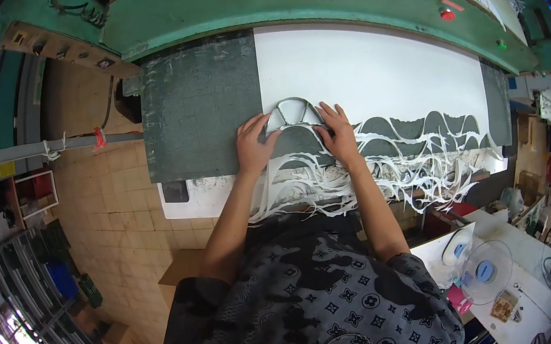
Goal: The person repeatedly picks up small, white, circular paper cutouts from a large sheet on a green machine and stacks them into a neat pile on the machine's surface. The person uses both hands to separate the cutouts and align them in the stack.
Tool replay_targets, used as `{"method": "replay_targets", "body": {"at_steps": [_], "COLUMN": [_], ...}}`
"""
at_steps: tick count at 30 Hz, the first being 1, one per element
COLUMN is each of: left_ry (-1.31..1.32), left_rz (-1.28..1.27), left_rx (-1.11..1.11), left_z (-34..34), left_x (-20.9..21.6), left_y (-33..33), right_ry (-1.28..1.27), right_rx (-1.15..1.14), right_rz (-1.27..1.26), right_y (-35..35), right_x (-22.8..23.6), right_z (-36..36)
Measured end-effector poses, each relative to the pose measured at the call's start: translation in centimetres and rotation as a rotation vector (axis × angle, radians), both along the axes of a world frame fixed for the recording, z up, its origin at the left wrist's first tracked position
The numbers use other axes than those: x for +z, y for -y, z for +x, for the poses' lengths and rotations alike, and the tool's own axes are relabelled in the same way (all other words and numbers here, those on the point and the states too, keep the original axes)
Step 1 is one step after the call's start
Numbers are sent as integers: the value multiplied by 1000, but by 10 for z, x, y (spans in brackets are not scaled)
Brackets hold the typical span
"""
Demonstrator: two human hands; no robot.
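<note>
An arched metal cutting die [293, 111] with cross struts lies at the cut edge of a white sheet [358, 59]. My left hand [255, 143] grips its left end, with the thumb at the near side and the fingers reaching to the far side. At the other end my right hand [339, 133] holds it the same way, its fingers slightly apart. Below the die and to the right, curved white offcut strips [419, 161] hang in a tangled web over the near edge of the dark cutting board [198, 106].
A green press beam [221, 7] spans the far side, with a red button [447, 14] and a green button [501, 44]. A horizontal pipe [33, 155] runs in at left. A side table at right carries a fan [486, 271]. A cardboard box [182, 276] stands near my left elbow.
</note>
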State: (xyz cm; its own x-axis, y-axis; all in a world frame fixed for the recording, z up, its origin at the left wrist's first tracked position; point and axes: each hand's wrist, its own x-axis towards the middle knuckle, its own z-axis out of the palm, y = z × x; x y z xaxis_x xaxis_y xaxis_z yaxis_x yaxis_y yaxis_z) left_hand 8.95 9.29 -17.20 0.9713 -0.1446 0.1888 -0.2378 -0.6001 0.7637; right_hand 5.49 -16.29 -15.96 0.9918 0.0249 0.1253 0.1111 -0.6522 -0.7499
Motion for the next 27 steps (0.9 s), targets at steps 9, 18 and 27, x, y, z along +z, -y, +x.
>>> {"method": "replay_targets", "body": {"at_steps": [9,18,27], "left_ry": [60,44,-10], "left_rz": [-10,-45,-182], "left_rx": [84,94,148], "left_z": [-11,-10,-13], "left_x": [-6,-4,0], "left_y": [-2,-4,-7], "right_ry": [13,69,61], "right_rx": [44,16,0], "right_rz": [-9,-9,41], "right_y": [5,3,4], "right_x": [-1,-4,-9], "right_z": [0,1,-1]}}
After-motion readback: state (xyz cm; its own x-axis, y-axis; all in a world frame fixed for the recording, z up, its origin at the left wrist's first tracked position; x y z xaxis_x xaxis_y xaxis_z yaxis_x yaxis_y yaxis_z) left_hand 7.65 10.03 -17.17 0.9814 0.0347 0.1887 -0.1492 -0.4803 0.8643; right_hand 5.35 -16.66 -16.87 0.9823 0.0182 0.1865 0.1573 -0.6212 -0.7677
